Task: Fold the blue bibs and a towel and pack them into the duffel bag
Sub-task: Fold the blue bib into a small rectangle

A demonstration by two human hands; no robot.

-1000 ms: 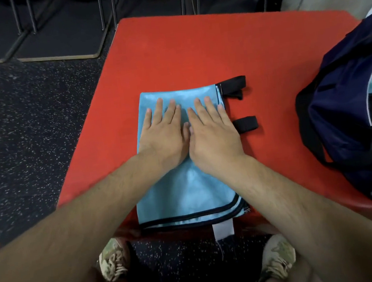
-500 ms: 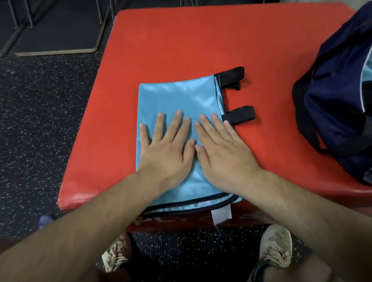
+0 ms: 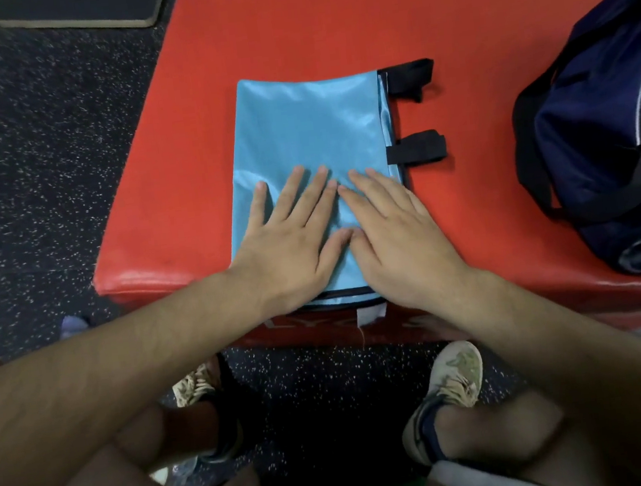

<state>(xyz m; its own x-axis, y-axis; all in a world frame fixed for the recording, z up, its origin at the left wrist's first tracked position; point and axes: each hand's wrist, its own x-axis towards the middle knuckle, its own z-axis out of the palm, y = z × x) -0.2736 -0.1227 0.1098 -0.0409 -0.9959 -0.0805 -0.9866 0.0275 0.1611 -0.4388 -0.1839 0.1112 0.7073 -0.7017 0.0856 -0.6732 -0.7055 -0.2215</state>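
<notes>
Gym: speckled black rubber floor [image 3: 42,162], red padded vinyl bench [image 3: 325,22], floor mats [image 3: 77,14].

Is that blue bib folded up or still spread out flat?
Folded. The blue bib lies as a narrow rectangle with layered edges at its near end, and both black straps stick out from one side.

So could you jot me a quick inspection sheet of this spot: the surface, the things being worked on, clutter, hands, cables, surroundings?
Surface: red padded bench.
Job's things: folded blue bib lying flat, black straps poking out on the right; navy duffel bag at the right edge.
Clutter: nothing seen.
Hands: left hand and right hand pressing flat on the bib, side by side.
Cables: nothing seen.
Surroundings: dark speckled floor; the person's shoes below.
</notes>
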